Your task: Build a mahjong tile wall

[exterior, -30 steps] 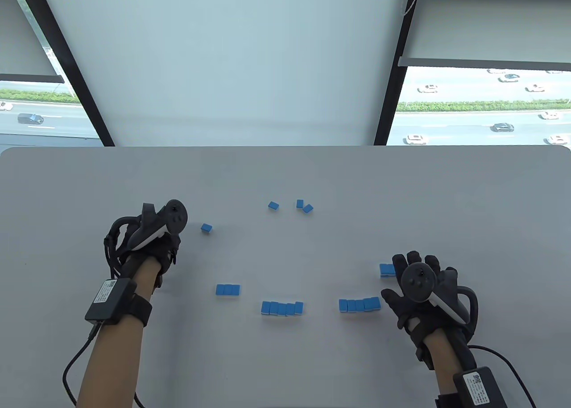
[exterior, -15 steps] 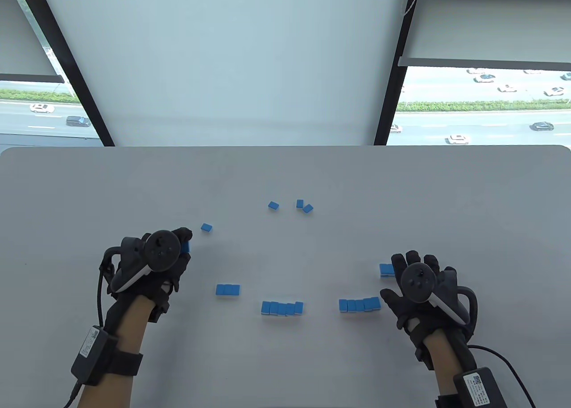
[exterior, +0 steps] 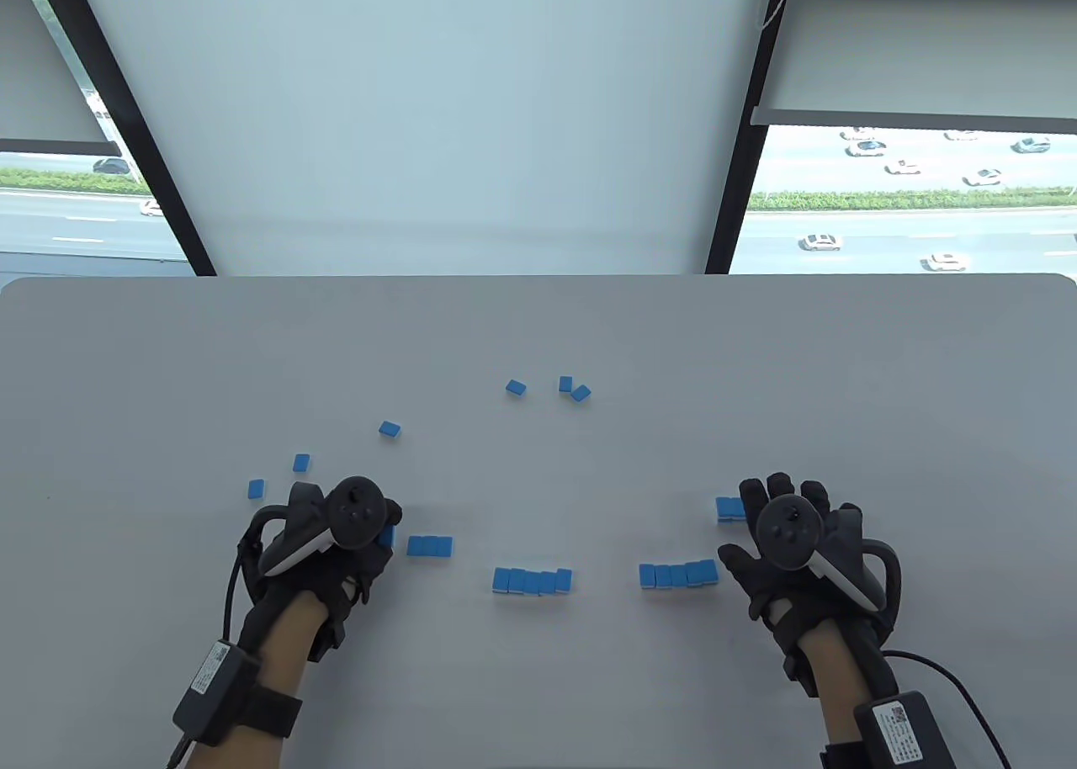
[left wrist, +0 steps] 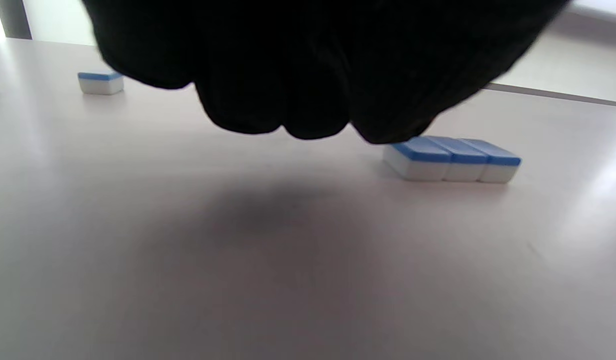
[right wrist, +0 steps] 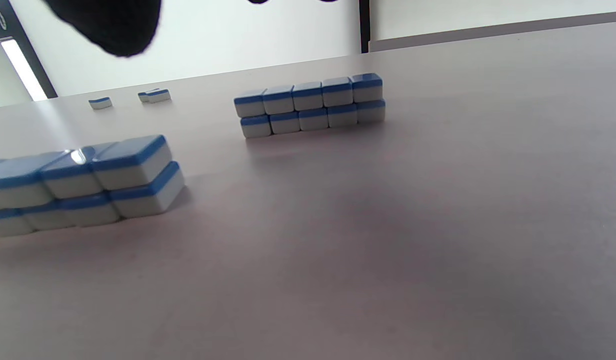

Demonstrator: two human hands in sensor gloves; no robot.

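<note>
Office-like room: roller blinds [exterior: 421, 113], high road-view windows [exterior: 909, 205].

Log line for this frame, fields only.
left hand: holds tile, beside three-tile row | right hand: open, resting by stacks

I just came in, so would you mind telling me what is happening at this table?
A person in sensor gloves is building a mahjong wall. The left hand brings a blue tile up beside the three-tile row. The right hand rests open by two-layer wall sections. Loose tiles lie farther back on the table.
</note>
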